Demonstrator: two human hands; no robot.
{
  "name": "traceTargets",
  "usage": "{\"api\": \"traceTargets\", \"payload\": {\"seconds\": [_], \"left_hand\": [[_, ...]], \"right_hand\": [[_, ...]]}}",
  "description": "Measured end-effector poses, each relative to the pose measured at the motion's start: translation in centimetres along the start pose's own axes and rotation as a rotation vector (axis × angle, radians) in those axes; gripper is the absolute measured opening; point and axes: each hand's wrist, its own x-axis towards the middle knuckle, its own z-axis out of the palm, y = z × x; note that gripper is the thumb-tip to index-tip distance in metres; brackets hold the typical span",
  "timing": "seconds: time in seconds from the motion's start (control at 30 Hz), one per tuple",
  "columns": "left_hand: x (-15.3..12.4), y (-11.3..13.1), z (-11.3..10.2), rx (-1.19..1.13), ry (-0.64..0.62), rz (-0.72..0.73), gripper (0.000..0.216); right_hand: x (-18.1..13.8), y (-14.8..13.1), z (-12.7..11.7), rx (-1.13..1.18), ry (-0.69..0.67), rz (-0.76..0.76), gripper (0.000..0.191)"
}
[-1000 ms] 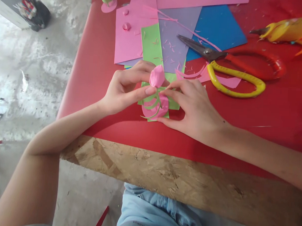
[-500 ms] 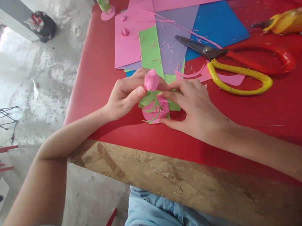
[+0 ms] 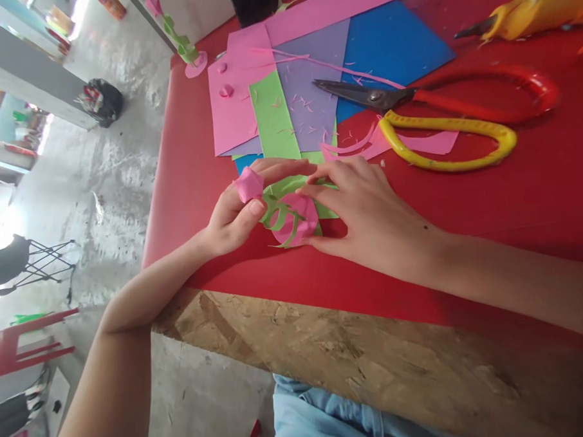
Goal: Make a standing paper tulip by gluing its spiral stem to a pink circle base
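Note:
A small paper flower is between my hands near the table's front edge. Its pink star-shaped bud (image 3: 249, 184) leans left, by the thumb and forefinger of my left hand (image 3: 228, 219), which is closed around the flower. Below the bud, green curled paper strips (image 3: 278, 216) hang over a round pink paper base (image 3: 304, 227). The thumb of my right hand (image 3: 373, 215) touches the edge of this base, while its bent fingers pinch at the green paper above. A green sheet lies beneath, partly hidden.
Large scissors (image 3: 388, 101) with red and yellow handles lie open-bladed on pink, purple, blue and green paper sheets (image 3: 317, 65). A yellow glue gun (image 3: 527, 22) is at the back right. Another paper flower (image 3: 196, 63) stands by the table's left edge. Pink scraps are scattered about.
The pink bud has tipped to the left, from above the base to over my left fingers. My view has shifted, showing more floor at left. Both hands stay at the flower.

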Motion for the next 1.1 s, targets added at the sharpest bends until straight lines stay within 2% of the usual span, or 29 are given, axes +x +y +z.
{"api": "traceTargets", "payload": {"seconds": [0.2, 0.43, 0.53, 0.7, 1.0, 1.1], "left_hand": [[0.4, 0.3, 0.0, 0.015, 0.005, -0.004, 0.052], [0.1, -0.5, -0.2, 0.114, 0.026, -0.012, 0.051], [0.1, -0.7, -0.2, 0.124, 0.043, 0.017, 0.055], [0.7, -0.4, -0.3, 0.088, -0.024, 0.055, 0.05], [0.3, -0.9, -0.5, 0.135, 0.011, -0.015, 0.054], [0.5, -0.8, -0.4, 0.111, -0.019, -0.029, 0.054]], "right_hand": [[-0.2, 0.4, 1.4, 0.01, 0.178, -0.034, 0.04], [-0.1, 0.1, 0.6, 0.139, 0.142, 0.008, 0.038], [0.2, -0.2, -0.5, 0.27, 0.145, 0.056, 0.026], [0.7, -0.9, -1.2, 0.411, 0.221, 0.079, 0.013], [1.3, -1.9, -1.3, 0.394, 0.142, 0.156, 0.004], [1.4, -2.0, -1.3, 0.412, 0.129, 0.181, 0.005]]}}
